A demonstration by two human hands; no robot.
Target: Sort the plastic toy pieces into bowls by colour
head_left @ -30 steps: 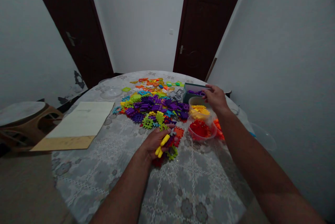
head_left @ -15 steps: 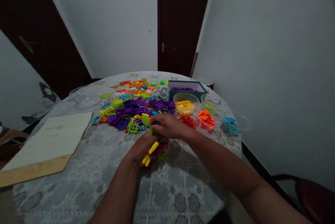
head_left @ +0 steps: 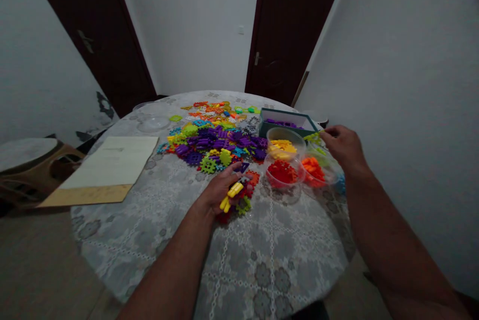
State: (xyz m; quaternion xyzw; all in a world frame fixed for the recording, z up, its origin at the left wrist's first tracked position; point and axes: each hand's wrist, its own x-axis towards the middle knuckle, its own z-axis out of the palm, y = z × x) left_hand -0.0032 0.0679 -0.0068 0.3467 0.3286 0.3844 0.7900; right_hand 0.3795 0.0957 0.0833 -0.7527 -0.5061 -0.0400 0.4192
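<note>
My left hand (head_left: 220, 191) is wrapped round several plastic building pieces, among them yellow pieces (head_left: 235, 190) that stick out past the thumb. Red and lime-green pieces show below and beside it. Out to the right, my right hand (head_left: 344, 146) pinches a lime-green piece (head_left: 313, 137) above a clear tub (head_left: 331, 172) with green and orange pieces near it. A big mixed heap of purple, green, yellow and blue pieces (head_left: 215, 140) lies beyond my left hand.
Clear tubs hold yellow pieces (head_left: 283, 149) and red pieces (head_left: 282, 172). Behind them stands a dark green box (head_left: 290, 123) with purple pieces inside. A cream sheet on a board (head_left: 116, 160) lies at the left table edge. Blue pieces (head_left: 340, 183) sit beside my right forearm.
My right hand has left my left hand and moved right, over the tubs, with a lime-green piece. My left hand keeps its pieces. The view has shifted and tilted down.
</note>
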